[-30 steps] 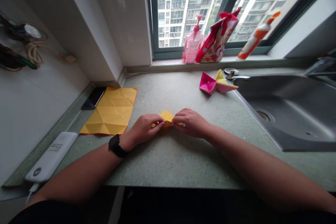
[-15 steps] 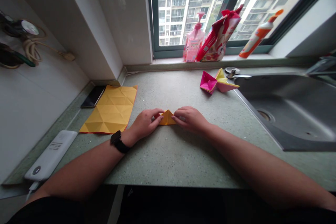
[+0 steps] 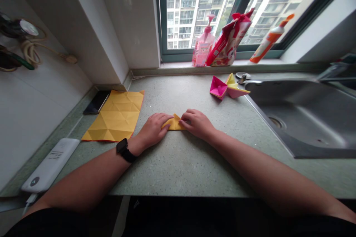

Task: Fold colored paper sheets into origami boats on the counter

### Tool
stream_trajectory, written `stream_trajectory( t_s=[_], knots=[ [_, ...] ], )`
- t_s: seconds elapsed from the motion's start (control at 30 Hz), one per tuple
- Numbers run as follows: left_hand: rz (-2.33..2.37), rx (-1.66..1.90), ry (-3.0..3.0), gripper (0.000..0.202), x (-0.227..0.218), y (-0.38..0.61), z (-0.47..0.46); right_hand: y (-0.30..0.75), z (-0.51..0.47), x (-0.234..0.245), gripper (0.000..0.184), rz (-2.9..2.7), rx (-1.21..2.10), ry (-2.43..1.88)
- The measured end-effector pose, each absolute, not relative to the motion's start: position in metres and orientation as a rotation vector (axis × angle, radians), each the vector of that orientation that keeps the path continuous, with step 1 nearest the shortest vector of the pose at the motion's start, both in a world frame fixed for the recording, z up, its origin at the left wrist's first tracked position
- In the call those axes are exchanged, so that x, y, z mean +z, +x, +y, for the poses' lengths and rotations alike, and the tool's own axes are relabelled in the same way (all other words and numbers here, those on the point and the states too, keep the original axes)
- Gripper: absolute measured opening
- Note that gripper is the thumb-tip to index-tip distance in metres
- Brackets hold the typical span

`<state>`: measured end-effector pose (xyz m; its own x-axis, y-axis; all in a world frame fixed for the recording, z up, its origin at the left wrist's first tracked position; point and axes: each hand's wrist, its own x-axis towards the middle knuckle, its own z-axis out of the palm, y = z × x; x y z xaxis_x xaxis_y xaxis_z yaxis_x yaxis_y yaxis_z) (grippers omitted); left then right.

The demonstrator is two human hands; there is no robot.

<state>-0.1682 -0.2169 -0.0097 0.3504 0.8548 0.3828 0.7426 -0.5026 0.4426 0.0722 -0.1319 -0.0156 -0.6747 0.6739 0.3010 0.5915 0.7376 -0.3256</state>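
Observation:
A small folded piece of yellow origami paper (image 3: 175, 123) lies on the speckled countertop (image 3: 178, 170) in front of me, its peak pointing away. My left hand (image 3: 153, 127) grips its left side between thumb and fingers; a black watch (image 3: 124, 149) is on that wrist. At the paper's right side, my right hand (image 3: 197, 123) pinches the edge, with the fingertips partly hidden. Left of my hands lies a creased yellow sheet (image 3: 118, 114) with a red underside. Folded pink paper (image 3: 217, 88) and a yellow-and-pink folded piece (image 3: 236, 89) stand beyond my right hand.
A steel sink (image 3: 289, 148) is set in at the right. On the left lie a dark phone (image 3: 96, 102) and a white power bank (image 3: 51, 164) with a cable. The windowsill holds a pink pump bottle (image 3: 204, 46), a red bag (image 3: 229, 40) and an orange-white bottle (image 3: 269, 42).
The peak of the folded yellow paper now looks lower and flatter. My left fingers have reached further over its top, and my right fingers have shifted slightly inward.

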Motion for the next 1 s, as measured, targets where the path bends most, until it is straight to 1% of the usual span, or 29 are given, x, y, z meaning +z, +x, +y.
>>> stream_trajectory(
  t_s=[0.1,0.2,0.33,0.6,0.73,0.87,1.0],
  knots=[
    [1.436,0.904,2.355,0.03,-0.0116,-0.1689,-0.2144,0.0712,-0.1316,-0.0167,0.016,-2.535,0.267,-0.976],
    [1.455,0.971,2.304,0.033,-0.0129,-0.1698,-0.2121,0.0716,-0.1311,-0.0167,0.016,-2.531,0.276,-0.972],
    [1.406,0.941,2.298,0.036,-0.0135,-0.1706,-0.2106,0.0725,-0.1304,-0.0175,0.016,-2.536,0.272,-0.964],
    [1.46,0.872,2.322,0.032,-0.0147,-0.1693,-0.2083,0.0694,-0.1323,-0.0216,0.016,-2.551,0.155,-0.988],
    [1.452,0.878,2.411,0.029,-0.0128,-0.1674,-0.2117,0.0673,-0.1338,-0.0226,0.012,-2.539,0.142,-1.023],
    [1.315,0.822,2.55,0.026,-0.0114,-0.1647,-0.2155,0.0666,-0.134,-0.0226,0.022,-2.5,0.15,-1.015],
    [1.232,0.742,2.586,0.027,-0.0108,-0.1639,-0.2162,0.0694,-0.1325,-0.0201,0.015,-2.562,0.173,-0.926]
  ],
)
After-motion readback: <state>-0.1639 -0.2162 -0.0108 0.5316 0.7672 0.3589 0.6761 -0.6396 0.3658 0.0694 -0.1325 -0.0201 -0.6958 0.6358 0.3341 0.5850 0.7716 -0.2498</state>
